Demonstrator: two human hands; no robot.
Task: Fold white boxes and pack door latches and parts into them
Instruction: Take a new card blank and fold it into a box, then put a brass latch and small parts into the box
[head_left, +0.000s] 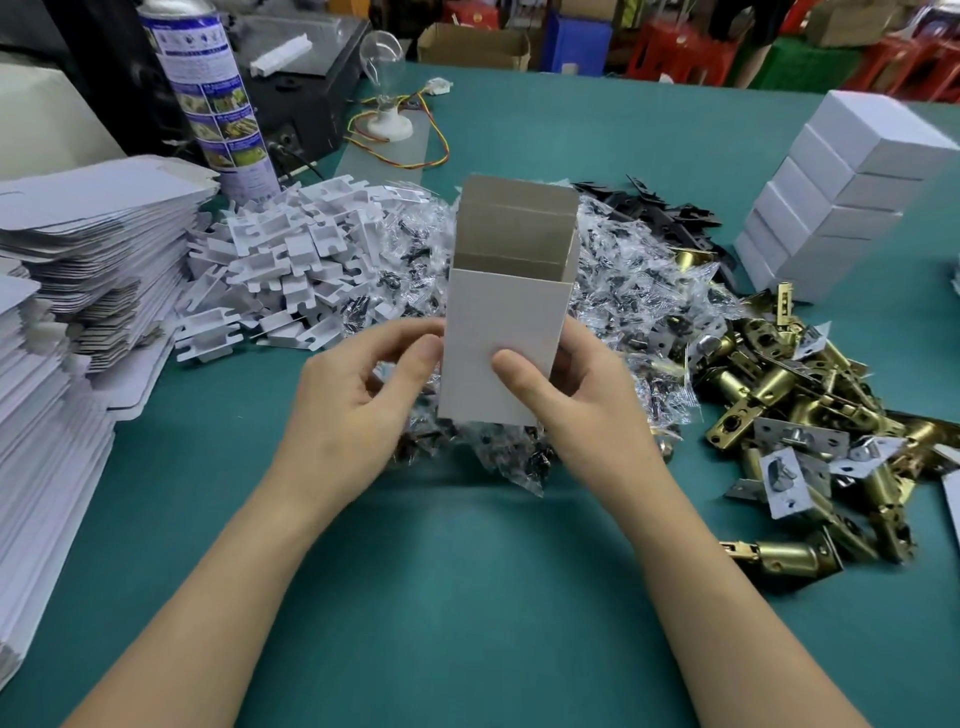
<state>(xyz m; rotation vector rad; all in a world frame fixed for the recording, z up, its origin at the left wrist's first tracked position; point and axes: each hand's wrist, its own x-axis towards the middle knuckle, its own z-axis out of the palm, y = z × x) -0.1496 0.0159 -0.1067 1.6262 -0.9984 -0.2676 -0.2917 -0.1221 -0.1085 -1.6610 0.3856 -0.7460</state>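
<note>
A white box (498, 312) stands upright in the middle, its top flaps open and its grey-brown inside showing. My left hand (358, 400) grips its lower left edge, and my right hand (576, 395) holds its lower right side with the thumb on the front face. Brass door latches (795, 410) lie heaped to the right. Small clear bags of screws (623, 291) are piled behind and under the box. White plastic inserts (291, 254) form a heap at the left of the box. Black plates (660, 208) lie further back.
Tall stacks of flat white box blanks (78, 291) fill the left side. Closed white boxes (841, 192) are stacked at the far right. A spray can (213, 98), a bulb on a white base (384, 88) and a dark machine (296, 88) stand at the back on the green table (467, 597).
</note>
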